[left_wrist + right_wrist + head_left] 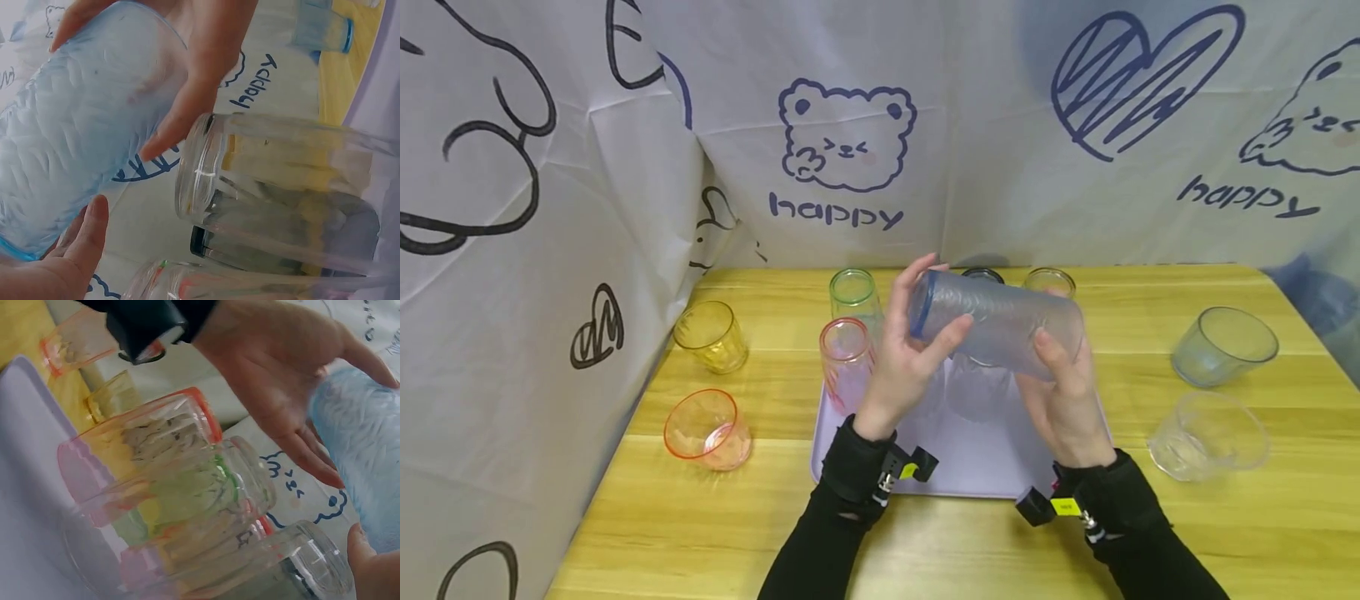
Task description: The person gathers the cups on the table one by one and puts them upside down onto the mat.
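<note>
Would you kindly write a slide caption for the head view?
The left hand and right hand hold a blue-rimmed glass sideways above a lilac tray, shorter glasses standing on both sides.

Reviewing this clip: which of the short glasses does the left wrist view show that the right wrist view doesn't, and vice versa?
Only left wrist: the short blue glass.
Only right wrist: the short red glass and short yellow glass.
Both: the tall blue glass held between the left hand and right hand.
</note>
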A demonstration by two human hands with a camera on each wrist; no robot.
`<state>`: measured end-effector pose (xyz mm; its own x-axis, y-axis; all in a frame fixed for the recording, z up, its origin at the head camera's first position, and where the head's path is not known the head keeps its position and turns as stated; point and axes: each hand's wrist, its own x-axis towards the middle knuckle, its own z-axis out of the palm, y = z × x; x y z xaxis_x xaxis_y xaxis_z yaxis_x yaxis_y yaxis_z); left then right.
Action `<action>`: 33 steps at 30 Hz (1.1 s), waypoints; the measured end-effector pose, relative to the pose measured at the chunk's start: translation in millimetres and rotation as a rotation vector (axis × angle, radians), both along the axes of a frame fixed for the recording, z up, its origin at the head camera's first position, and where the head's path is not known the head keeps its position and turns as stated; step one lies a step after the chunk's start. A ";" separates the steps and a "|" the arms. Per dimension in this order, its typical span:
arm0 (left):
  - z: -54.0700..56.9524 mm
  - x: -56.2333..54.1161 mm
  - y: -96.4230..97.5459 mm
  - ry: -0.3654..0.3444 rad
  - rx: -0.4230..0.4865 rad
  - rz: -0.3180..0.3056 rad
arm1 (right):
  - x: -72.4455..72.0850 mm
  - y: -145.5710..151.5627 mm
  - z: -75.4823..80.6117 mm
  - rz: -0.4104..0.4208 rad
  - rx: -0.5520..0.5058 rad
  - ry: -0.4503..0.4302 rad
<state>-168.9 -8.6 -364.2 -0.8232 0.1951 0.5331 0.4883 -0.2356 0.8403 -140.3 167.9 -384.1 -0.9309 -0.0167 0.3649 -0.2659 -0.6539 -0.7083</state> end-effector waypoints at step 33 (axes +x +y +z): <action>11.3 14.6 4.3 0.150 -0.075 0.145 | 14.6 42.7 34.7 -0.555 0.889 0.457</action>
